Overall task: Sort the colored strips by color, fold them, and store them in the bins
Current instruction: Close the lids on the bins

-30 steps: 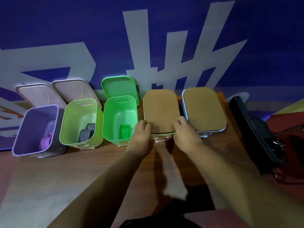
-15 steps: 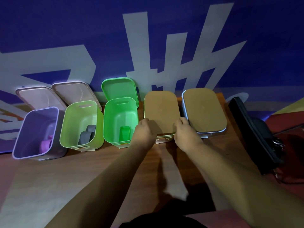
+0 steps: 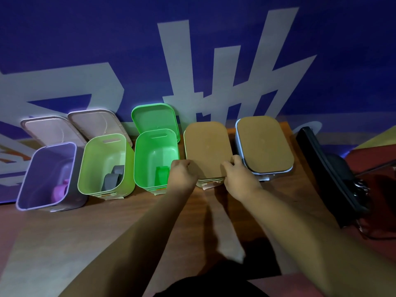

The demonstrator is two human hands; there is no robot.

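Nearest the camera, the bare brown desk (image 3: 64, 232) shows no loose strips. Both forearms reach up the middle of the frame to the fourth bin (image 3: 211, 182). The left hand (image 3: 183, 174) has its fingers (image 3: 186, 163) curled onto the near-left corner of the brown lid (image 3: 206, 146), and the right hand (image 3: 240, 179) grips the near-right corner likewise. The likely step is seating or freeing this lid, and there is little room. The left knuckles sit just beside the open green bin (image 3: 156, 146), which holds a folded green strip (image 3: 161, 175). The right hand is just beside the lidded bin (image 3: 264, 144). An uneven pull or push could tilt the lid, jam one corner, or drag the light bin forward off its row. A sideways slip could knock the green bin and spill its strip. To the left, the lime bin (image 3: 102, 159) holds a grey strip (image 3: 114, 176) and the purple bin (image 3: 45, 179) a pink strip (image 3: 60, 189). A shunt down the row could shift these too. Behind them, three loose lids (image 3: 96, 123) lean against the wall and could topple.
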